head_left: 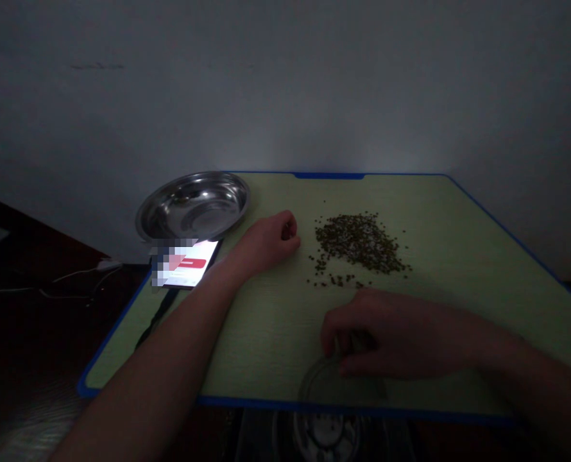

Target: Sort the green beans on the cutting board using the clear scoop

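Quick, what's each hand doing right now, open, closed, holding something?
Left hand: fingers curled, beside the pile of small pieces; can't tell whether it holds anything.
Right hand: fingers bent at a clear round container; grip can't be told.

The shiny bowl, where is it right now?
In the head view, the bowl is at the far left corner of the table, just beyond the phone.

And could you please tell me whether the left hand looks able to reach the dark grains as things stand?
Probably yes: the left hand is just left of the dark grains, nothing visible stands between them, and the right hand is off that path.
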### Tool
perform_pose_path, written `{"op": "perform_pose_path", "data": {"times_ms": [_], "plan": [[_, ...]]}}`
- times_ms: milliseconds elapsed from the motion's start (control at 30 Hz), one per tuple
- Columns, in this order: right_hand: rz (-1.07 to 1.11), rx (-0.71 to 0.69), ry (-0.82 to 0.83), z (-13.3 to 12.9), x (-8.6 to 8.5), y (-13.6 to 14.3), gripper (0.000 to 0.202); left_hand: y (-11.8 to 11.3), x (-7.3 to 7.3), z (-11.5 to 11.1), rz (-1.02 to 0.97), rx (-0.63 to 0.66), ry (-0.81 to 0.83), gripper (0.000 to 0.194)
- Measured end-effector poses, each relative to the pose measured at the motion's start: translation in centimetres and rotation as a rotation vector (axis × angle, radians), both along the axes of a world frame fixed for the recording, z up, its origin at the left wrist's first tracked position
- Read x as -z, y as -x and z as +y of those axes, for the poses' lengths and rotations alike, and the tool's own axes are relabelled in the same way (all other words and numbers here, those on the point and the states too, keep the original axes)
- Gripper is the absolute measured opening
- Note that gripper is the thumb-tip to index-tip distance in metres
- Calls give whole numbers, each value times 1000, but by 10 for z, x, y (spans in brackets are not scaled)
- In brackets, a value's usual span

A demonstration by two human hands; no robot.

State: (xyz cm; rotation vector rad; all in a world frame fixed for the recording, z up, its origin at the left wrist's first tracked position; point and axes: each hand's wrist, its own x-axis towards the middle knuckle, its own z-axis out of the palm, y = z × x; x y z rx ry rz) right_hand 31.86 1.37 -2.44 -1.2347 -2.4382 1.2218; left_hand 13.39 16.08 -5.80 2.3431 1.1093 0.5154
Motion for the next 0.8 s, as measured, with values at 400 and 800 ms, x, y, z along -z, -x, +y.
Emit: {"op": "perform_pose_path", "data": {"times_ms": [400,800], "plan": [[131,440,-121,33,-12,-52,15,0,-7,-3,41,-21,26,6],[71,457,74,53,1,-83,14,13,-26,-3,-71,-77,16,13]]}}
